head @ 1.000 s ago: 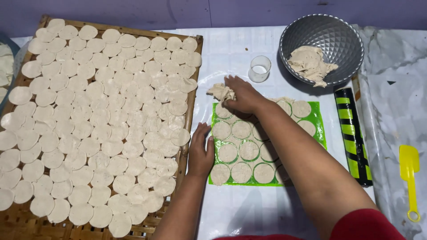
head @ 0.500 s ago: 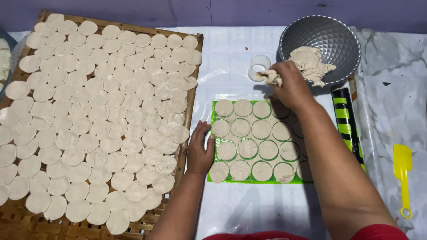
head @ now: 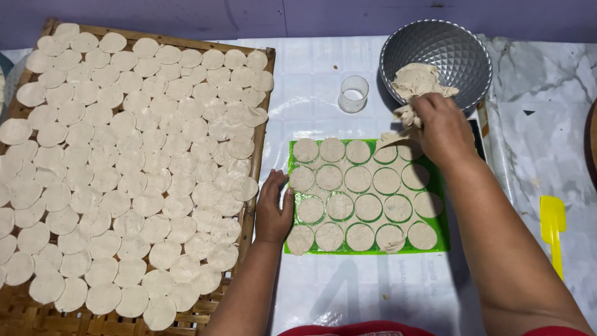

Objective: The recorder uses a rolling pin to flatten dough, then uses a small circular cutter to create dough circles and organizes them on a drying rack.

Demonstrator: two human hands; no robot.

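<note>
Green rectangular cutting mat (head: 440, 239), centre of view, carrying rows of round cut dough discs (head: 357, 178). Left hand (head: 273, 208) lies flat at the mat's 9 o'clock edge, fingers extended. Right hand (head: 443, 129) at the mat's 1 o'clock corner, closed on a ragged strip of leftover dough trimmings (head: 404, 118) that trails toward the mat. Silver faceted metal bowl (head: 457, 46) at 1 o'clock, holding a lump of dough scraps (head: 420, 79). Small clear round cutter ring (head: 353, 94) at 12 o'clock of the mat. Woven bamboo tray (head: 258, 158) at 9 o'clock, covered with overlapping pale dough rounds (head: 124, 174). Yellow plastic spatula (head: 552, 227) at 3 o'clock.
</note>
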